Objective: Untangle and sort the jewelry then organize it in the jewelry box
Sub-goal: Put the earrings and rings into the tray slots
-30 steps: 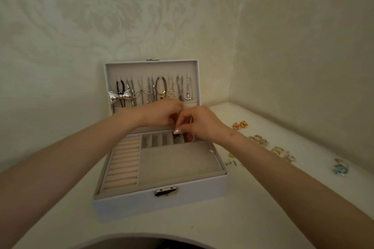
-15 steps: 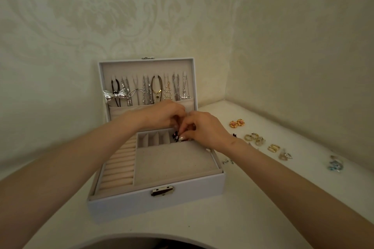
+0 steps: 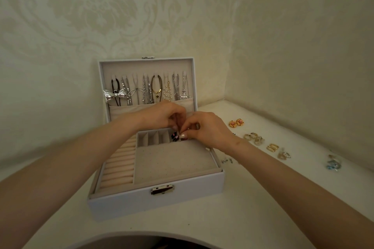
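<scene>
Dark beads, with a few pink ones among them, make a small beaded piece (image 3: 175, 136) that hangs just under the fingertips (image 3: 174, 127), where the left hand (image 3: 162, 115) and the right hand (image 3: 210, 129) meet. Both hands have the fingers curled tight, and their tips press together on the top of this piece, so both pinch it. How much of it is hidden inside the fingers I cannot tell. Directly below the fingers is the right end of the row of small compartments (image 3: 153, 139) at the back of the open jewelry box (image 3: 157, 200), and the piece seems to reach into it. I judge the piece very light and limp. It will fold and swing and will not keep a shape, and a thin hook could catch on the soft lining. It is better to hold it at its top end, with the nails, and to lower it instead of dropping it. Beyond the fingers, necklaces (image 3: 155, 89) hang in the lid. To the right of the fingers, gold earrings (image 3: 235, 123) lie on the table (image 3: 222, 218).
</scene>
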`<act>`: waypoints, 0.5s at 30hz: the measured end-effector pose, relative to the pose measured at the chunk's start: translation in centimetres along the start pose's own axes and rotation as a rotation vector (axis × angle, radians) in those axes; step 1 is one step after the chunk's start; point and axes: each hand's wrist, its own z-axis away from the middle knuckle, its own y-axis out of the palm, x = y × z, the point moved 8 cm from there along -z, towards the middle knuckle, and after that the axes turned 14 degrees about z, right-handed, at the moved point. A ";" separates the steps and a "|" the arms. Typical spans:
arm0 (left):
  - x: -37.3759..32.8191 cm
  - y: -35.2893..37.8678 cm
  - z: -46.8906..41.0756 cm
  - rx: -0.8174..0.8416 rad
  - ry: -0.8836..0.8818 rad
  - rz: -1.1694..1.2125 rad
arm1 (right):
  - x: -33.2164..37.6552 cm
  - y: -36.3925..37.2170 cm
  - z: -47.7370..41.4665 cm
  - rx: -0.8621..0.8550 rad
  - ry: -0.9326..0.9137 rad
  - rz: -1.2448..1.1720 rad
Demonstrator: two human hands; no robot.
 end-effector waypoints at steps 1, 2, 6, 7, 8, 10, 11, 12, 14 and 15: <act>0.0 0.1 0.0 0.006 -0.009 0.002 | -0.4 -0.3 0.1 -0.013 0.010 -0.018; 0.2 0.2 0.0 0.010 -0.026 0.005 | -1.1 -0.8 0.3 -0.031 0.029 -0.046; 0.1 -0.3 0.1 -0.014 -0.038 0.009 | -6.0 -3.4 1.0 -0.106 0.194 -0.115; -0.5 -0.7 -0.1 -0.038 -0.019 0.004 | -7.7 -4.2 1.2 -0.125 0.251 -0.097; -1.3 -1.0 -0.5 -0.073 0.008 0.003 | -9.5 -4.9 1.5 -0.135 0.317 -0.050; -3.6 -1.1 -2.0 -0.139 0.062 -0.006 | -13.4 -5.9 2.0 -0.091 0.461 0.129; -4.8 -0.8 -3.1 -0.158 0.073 -0.015 | -15.4 -5.9 2.3 -0.028 0.535 0.230; -5.8 0.0 -4.5 -0.159 0.067 -0.026 | -17.1 -5.7 2.7 0.051 0.601 0.314; -7.1 2.7 -7.6 -0.094 0.009 -0.056 | -19.4 -5.0 3.5 0.205 0.690 0.421; -7.4 4.3 -9.3 -0.049 -0.030 -0.089 | -20.1 -4.5 3.7 0.261 0.712 0.447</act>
